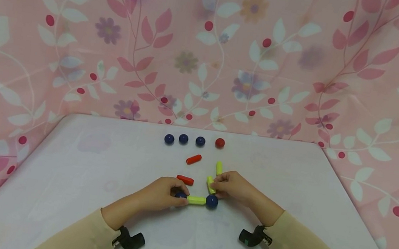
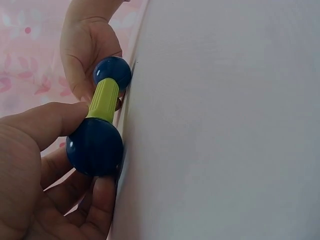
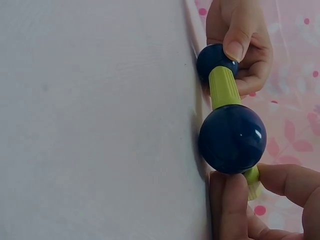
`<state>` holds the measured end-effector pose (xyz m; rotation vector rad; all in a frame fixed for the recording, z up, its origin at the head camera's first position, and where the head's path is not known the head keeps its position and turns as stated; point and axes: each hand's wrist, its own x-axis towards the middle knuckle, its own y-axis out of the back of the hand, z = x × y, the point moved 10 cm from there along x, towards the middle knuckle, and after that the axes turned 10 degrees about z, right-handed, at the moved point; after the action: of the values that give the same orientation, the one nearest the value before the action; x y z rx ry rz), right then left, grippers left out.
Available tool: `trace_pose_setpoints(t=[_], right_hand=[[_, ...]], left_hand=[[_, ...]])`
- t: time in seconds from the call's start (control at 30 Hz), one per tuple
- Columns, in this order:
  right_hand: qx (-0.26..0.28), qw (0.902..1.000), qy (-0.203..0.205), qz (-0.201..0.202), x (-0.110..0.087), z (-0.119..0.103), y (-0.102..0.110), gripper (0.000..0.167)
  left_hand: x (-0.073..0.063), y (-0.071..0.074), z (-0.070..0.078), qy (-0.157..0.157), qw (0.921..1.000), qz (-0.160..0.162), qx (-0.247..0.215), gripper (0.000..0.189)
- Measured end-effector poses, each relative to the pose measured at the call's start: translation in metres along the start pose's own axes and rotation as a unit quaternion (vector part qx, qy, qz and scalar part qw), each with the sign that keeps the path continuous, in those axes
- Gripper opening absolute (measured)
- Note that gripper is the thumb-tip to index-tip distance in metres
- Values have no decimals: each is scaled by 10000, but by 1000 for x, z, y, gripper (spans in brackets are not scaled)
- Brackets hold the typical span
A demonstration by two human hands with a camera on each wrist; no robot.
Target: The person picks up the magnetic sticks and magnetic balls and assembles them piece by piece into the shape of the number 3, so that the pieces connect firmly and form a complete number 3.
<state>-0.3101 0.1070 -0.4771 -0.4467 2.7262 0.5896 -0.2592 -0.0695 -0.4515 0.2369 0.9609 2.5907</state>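
My left hand (image 1: 160, 194) grips a dark blue ball (image 2: 95, 146) between thumb and fingers. From that ball a yellow-green ribbed rod (image 1: 196, 200) runs right to another dark blue ball (image 1: 212, 201), joining the two just above or on the white table. My right hand (image 1: 234, 186) pinches a second yellow-green rod (image 1: 210, 184), whose near end meets the far side of the right-hand ball. In the right wrist view this second rod (image 3: 252, 175) is partly hidden behind the ball; whether it is seated in it I cannot tell.
At the back of the table (image 1: 96, 191) three blue balls (image 1: 183, 139) and a red ball (image 1: 220, 143) form a row. A red rod (image 1: 194, 159) lies in front of them, another red rod (image 1: 185, 180) beyond my left fingers. One more yellow-green rod (image 1: 218, 168) lies beyond my right fingers.
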Motion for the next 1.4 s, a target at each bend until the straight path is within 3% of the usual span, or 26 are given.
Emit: trace_pose_setpoints(t=[0.63,0.9,1.4], right_hand=[[-128,9999,35,77,-2,0,4,18],[-420,9978,396,316,1,-12,24,23],[-80,9973,487,543,18,-43,59,30]], left_hand=[[-1,0,-5,144,9999,-3,-70,21],[0,1,-5,105,9999,8,-52,22],[0,0,-8,136,9998,-8,-125,22]])
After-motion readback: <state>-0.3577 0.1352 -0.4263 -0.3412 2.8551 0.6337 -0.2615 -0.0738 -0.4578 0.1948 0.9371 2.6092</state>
